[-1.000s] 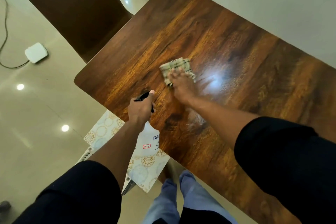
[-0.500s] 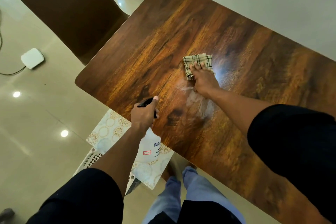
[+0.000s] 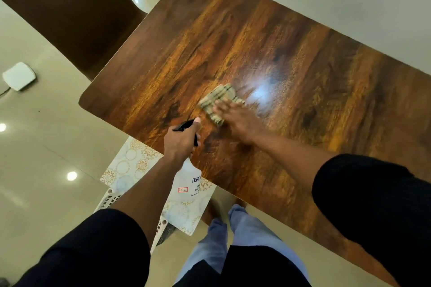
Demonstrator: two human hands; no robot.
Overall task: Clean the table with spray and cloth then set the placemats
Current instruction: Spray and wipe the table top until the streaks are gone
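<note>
Two hands busy: your right hand [image 3: 238, 119] presses flat, fingers straight, on folded checked cloth [image 3: 217, 100], mid glossy wood-grain surface [image 3: 303, 53]. Left hand [image 3: 180, 144] grips clear plastic spray bottle [image 3: 189, 182] w/ black trigger, near edge. Patterned placemats [image 3: 130, 165] lie below, beside surface.

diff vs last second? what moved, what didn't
The right hand swept the checked cloth across the table: away to the right toward the glare, then back left toward the spray bottle. Nothing was picked up or released. The left hand kept gripping the bottle at the near edge; the placemats stayed on the stool below.
</note>
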